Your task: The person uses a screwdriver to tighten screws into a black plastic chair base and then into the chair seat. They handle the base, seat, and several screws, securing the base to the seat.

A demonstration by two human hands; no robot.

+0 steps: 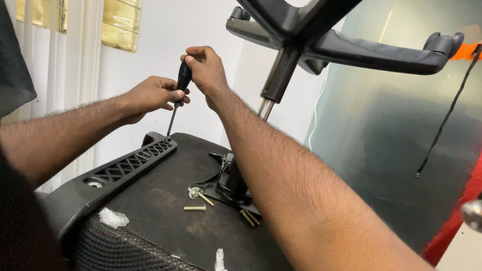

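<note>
Basically, right hand (206, 68) gripped the screwdriver (179, 90) handle, left hand (153, 96) fingers pinching its shaft, tip at a screw in the black armrest bracket (128, 163) on the upturned chair seat (165, 211). Best kept vertical, pressed down firmly.

A white wall (201, 30) fills the middle of the view. Left of it stands a window (120, 22) with yellowish frosted panes, lit from outside, and a white frame (75, 55) runs down below and beside it. Right of the wall rises a frosted glass panel (396, 145), grey-green and darker toward its lower part. A thin black cord (447, 115) hangs in front of the panel. Something red (459, 221) shows at the panel's lower right edge.
</note>
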